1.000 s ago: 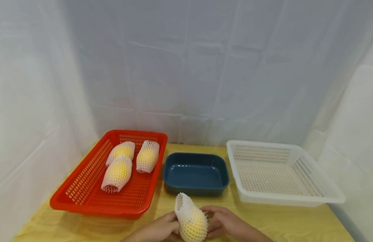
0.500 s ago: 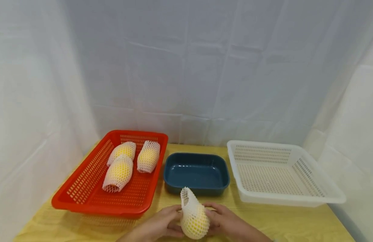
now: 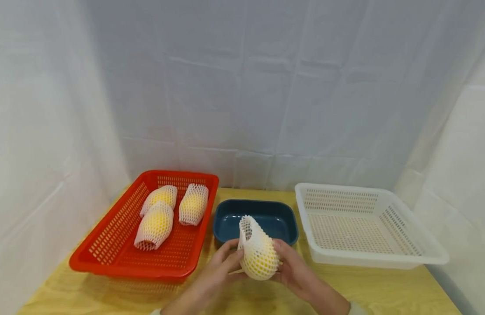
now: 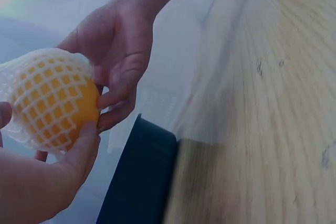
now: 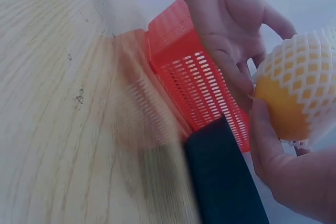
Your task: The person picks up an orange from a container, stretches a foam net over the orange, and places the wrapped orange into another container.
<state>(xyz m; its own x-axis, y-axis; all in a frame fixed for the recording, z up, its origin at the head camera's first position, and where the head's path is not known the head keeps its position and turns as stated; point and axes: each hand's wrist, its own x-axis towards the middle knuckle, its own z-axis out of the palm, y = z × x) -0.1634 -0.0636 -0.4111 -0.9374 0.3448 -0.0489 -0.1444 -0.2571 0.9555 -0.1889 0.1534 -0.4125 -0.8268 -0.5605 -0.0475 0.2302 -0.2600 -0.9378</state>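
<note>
Both hands hold one yellow-orange fruit [image 3: 259, 260] in a white foam net sleeve, raised over the table in front of the blue tub. In the head view the left hand [image 3: 225, 262] grips its left side and the right hand [image 3: 295, 269] its right side. The sleeve's loose open end points up and away. In the left wrist view a bare patch of smooth orange skin shows on the fruit [image 4: 86, 103], where the net leaves it uncovered. Fingertips of both hands meet around this bare end, as the fruit [image 5: 283, 108] in the right wrist view also shows.
At left a red basket [image 3: 128, 273] carries several similar fruits [image 3: 155, 225] in foam nets. Behind the hands stands the blue tub [image 3: 283, 240]. The white basket [image 3: 378, 258] is to the right. White sheeting [image 3: 242, 87] encloses the wooden table [image 3: 384, 288].
Both hands have lifted the netted fruit up and slightly right, from the near table edge to before the blue tub. The baskets and their contents stay in place.
</note>
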